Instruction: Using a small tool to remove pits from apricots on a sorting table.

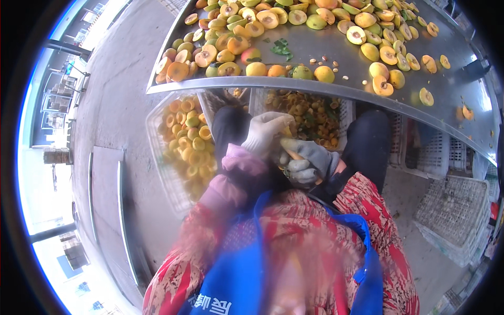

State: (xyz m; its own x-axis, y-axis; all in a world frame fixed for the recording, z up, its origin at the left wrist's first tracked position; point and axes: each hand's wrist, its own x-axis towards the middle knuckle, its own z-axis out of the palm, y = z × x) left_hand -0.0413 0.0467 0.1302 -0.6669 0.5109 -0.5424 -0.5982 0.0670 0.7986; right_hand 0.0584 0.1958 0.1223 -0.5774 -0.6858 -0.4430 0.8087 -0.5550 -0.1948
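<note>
Both hands are close together over the lap, just below the near edge of the metal tabletop [336, 47]. Left hand [262, 135], in a whitish glove, has its fingers bent and is pinching a yellow piece of fruit [288, 130]; most of the piece is hidden, so can't tell its shape. Right hand [308, 161], in a grey glove, is curled closed round a slim tan handle [293, 154] that runs slantwise through the grip. Working end of the handle is too small to make out. Hands are next to each other; can't tell if the gloves touch.

Fruit piece sits in front of a crate [347, 116] of mixed fruit scraps [317, 113], which stands under the tabletop edge between the knees. To its left, outside the left knee [231, 126], a pale crate [151, 126] is full of yellow-orange fruit halves [195, 144].

On the tabletop: a heap of cut fruit [268, 19] along the far side, a few rounded fruits [324, 74] lined up near the front edge, a green leaf [282, 48], and several small pits [335, 64]. More cut pieces are scattered toward the right. Stacked crates [454, 210] stand on the floor at right. Person wears a blue apron [236, 268] over red patterned sleeves [367, 202].
</note>
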